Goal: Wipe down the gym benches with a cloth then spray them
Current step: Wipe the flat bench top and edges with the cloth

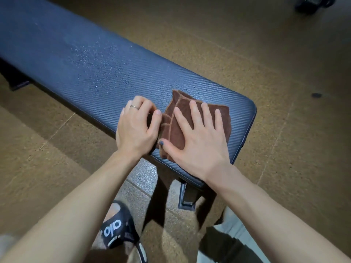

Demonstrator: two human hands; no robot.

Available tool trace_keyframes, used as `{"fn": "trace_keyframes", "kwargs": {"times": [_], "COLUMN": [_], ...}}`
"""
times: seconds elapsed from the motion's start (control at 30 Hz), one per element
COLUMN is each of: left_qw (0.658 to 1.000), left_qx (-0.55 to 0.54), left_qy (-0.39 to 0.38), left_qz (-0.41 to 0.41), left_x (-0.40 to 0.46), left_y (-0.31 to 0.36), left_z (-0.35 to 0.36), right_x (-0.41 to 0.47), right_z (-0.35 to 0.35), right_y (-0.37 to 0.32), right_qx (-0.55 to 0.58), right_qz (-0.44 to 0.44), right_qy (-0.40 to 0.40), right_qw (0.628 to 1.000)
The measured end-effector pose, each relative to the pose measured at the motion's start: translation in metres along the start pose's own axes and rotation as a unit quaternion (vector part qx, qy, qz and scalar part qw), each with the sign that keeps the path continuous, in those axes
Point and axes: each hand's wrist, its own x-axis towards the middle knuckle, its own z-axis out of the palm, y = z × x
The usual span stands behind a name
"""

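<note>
Brown cloth (197, 118) on bench (95, 73) (wet): R hand (199, 137) flat, L hand (136, 126) pinching edge.

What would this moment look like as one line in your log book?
stage: wiping | right hand: flat on brown cloth | left hand: pinches cloth edge | bench pad: droplets ahead of cloth

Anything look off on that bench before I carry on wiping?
Only the wet patch: droplets bead on the bench pad beyond the brown cloth, so that stretch is not yet wiped. The cloth is bunched unevenly under the right hand, the left hand pinching its edge. No damage shows.
</note>
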Motion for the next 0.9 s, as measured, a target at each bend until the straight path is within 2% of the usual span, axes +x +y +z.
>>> {"fn": "trace_keyframes", "kwargs": {"times": [0.17, 0.3, 0.4, 0.53, 0.73, 0.83, 0.9], "left_qw": [1.000, 1.000, 1.000, 1.000, 0.999, 0.998, 0.998], "left_qx": [0.008, 0.012, 0.011, 0.018, 0.026, 0.036, 0.037], "left_qy": [0.009, 0.004, 0.000, -0.008, -0.001, -0.006, -0.012], "left_qz": [-0.010, 0.000, 0.000, 0.007, 0.041, 0.058, 0.057], "left_x": [-0.001, -0.003, -0.002, -0.002, -0.002, -0.002, -0.002], "left_y": [0.001, -0.001, 0.000, -0.001, -0.007, -0.008, -0.008], "left_z": [0.001, 0.001, 0.000, -0.003, -0.001, -0.001, -0.001], "right_x": [0.001, 0.009, 0.039, 0.074, 0.011, -0.020, -0.019], "right_z": [0.003, 0.005, 0.005, 0.001, 0.015, 0.028, 0.028], "right_y": [-0.002, 0.001, 0.012, 0.022, -0.028, -0.045, -0.043], "right_qx": [-0.010, -0.007, -0.014, -0.024, -0.001, 0.012, 0.011], "right_qz": [0.004, 0.018, 0.065, 0.122, 0.137, 0.140, 0.141], "right_qy": [-0.002, 0.046, 0.088, 0.094, 0.115, 0.164, 0.169], "right_qw": [1.000, 0.999, 0.994, 0.988, 0.984, 0.976, 0.975]}}
